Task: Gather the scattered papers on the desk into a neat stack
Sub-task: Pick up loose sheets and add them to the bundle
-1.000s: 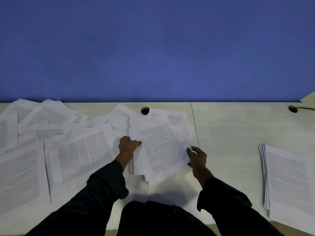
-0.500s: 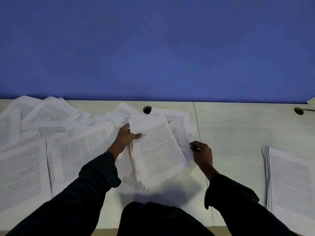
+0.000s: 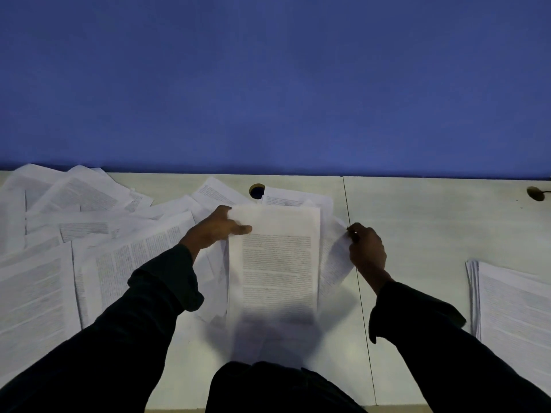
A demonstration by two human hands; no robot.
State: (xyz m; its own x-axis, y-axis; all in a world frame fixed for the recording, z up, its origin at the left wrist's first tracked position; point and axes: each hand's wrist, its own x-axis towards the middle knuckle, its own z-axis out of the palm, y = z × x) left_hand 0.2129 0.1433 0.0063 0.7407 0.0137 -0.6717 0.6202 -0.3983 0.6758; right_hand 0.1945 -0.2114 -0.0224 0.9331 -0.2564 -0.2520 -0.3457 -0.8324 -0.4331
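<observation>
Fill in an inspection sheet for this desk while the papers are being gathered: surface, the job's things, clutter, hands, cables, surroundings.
Surface: pale desk in two panels joined by a seam; round cable hole near the back edge.
Job's things: held sheets in the middle; scattered papers overlapping on the left; squared stack on the right.
Clutter: nothing seen beyond the papers.
Hands: left hand grips the held sheets' left edge, thumb on top; right hand pinches a sheet edge at their right side.
Cables: a dark fitting at the far right; cable unclear.
Surroundings: blue wall behind the desk.
</observation>
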